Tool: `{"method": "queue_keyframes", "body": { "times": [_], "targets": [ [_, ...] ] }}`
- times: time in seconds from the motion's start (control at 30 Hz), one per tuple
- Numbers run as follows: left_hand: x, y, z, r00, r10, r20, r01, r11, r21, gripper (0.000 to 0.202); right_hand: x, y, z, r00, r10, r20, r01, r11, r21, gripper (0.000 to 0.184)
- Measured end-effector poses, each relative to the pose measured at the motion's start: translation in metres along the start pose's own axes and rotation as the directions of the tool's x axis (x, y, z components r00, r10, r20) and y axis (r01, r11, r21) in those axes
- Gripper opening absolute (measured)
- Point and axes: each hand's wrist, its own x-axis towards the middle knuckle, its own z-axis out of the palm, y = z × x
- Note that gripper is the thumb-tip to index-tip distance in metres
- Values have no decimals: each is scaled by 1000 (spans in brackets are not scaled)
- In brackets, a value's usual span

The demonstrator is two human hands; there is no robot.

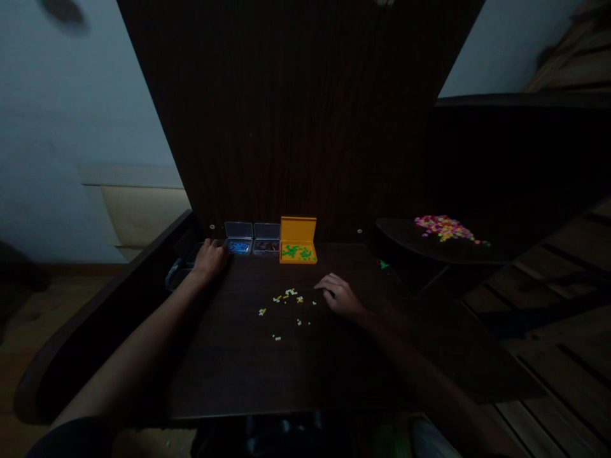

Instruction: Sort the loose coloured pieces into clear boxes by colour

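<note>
My left hand (210, 259) is at the back left of the dark table, beside a clear box (239, 249) of small blue pieces. Its fingers curl downward, and whatever they hold, if anything, is hidden. My right hand (340, 296) rests low over the table right of the middle, fingers loosely bent and apart, with nothing visible in them. Just left of it lie scattered small white and yellow pieces (291, 292), some in little clusters. A second clear box (266, 248) holds brown pieces. Next to that stands a yellow box (298, 227), lid up, with green pieces (298, 252) inside.
A tall dark wood panel (305, 114) rises behind the boxes. Along the left runs a raised dark side board (95, 324), with a clear-edged container (174, 275) near it. On a dark shelf (405, 234) at the right sits a pile of pink and yellow pieces (446, 228).
</note>
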Motion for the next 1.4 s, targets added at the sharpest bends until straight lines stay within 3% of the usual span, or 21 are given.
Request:
{"method": "queue_keyframes", "body": {
  "times": [0.13, 0.27, 0.4, 0.7, 0.97, 1.07, 1.23, 1.3, 1.4],
  "targets": [
    [-4, 5, -3, 999, 31, 26, -36, 972, 232, 47, 0, 1, 1, 1000, 8, 4, -8, 1000, 3, 30],
    [-13, 10, -11, 996, -49, -69, 67, 955, 289, 48, 0, 0, -1, 1000, 9, 14, -9, 1000, 17, 29],
    [-20, 8, -16, 988, -132, -86, 151, 945, 290, 42, 0, 0, -2, 1000, 14, 21, -14, 1000, 19, 30],
    [-25, 0, -12, 988, -146, -52, 155, 943, 293, 28, 2, -5, -3, 1000, 12, 19, -12, 1000, -18, 30],
    [-36, 26, -42, 985, -122, -121, 144, 970, 196, 22, 1, -7, -3, 999, 32, 13, -32, 999, 8, 32],
    [-40, 41, -53, 986, -55, -160, 88, 975, 204, 23, 3, -9, -2, 999, 42, 15, -43, 999, 28, 31],
    [-44, 68, -55, 958, 212, -194, -184, 971, 153, 21, 9, -22, -7, 994, 107, -20, -104, 990, 91, 28],
    [-45, 78, -49, 908, 385, -167, -369, 922, 116, 24, 12, -30, -9, 989, 143, -26, -139, 982, 128, 29],
    [-50, 92, -31, 762, 636, -126, -637, 770, 36, 25, 15, -41, -11, 982, 189, -27, -180, 961, 209, 44]
  ]
}}
